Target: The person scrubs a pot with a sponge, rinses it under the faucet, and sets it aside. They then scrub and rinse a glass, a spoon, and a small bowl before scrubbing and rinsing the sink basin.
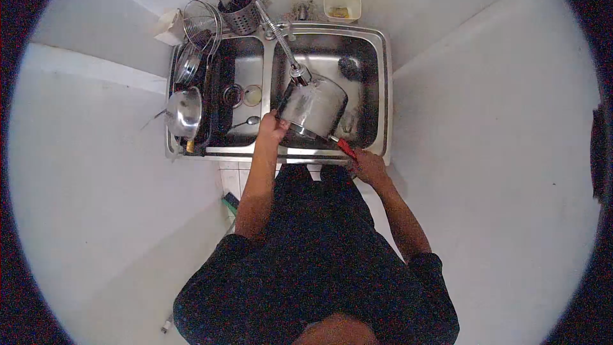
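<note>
A large metal saucepan (317, 107) is tilted on its side over the right sink basin, below the faucet (299, 73), with water running onto its outer surface. My right hand (368, 167) is wrapped around its red handle (347, 147) near the sink's front edge. At the pan's lower left, my left hand (273, 128) grips the rim; some of its fingers are hidden behind the pan. A spoon (253, 120) lies in the left basin, close to my left hand.
The double sink (385, 99) has a dish rack (207, 105) at left holding a metal bowl (185, 114) and strainers (202, 20). Behind stand a cutlery holder (242, 20) and a pale tub (342, 7). A dark scrubber (349, 68) lies in the right basin.
</note>
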`<act>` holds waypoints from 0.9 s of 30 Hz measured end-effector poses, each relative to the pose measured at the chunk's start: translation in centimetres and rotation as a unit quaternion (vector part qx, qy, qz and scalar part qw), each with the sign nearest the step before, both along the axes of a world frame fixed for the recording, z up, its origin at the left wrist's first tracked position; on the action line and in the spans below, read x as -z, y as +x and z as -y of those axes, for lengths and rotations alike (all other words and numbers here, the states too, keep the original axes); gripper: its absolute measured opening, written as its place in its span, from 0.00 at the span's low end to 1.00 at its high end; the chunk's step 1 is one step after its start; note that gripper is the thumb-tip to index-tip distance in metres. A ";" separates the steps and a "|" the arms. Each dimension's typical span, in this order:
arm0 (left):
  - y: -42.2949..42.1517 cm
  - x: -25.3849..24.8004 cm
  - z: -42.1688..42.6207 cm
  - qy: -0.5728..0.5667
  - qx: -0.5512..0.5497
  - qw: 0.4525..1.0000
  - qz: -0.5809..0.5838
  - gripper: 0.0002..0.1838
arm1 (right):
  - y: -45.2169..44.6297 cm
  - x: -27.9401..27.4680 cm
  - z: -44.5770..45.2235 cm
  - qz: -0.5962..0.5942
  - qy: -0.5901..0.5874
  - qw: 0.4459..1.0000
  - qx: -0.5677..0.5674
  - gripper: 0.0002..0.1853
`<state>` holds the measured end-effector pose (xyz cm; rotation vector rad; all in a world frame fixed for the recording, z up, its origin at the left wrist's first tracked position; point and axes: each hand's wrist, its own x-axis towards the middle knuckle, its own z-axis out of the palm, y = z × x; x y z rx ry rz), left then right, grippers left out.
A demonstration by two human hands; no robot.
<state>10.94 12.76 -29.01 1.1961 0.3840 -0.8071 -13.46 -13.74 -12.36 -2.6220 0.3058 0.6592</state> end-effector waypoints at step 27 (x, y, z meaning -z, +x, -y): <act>-0.4 0.0 7.0 -0.124 -0.141 0.961 -0.203 0.19 | -0.4 -1.4 3.9 -0.191 0.349 0.893 0.208 0.24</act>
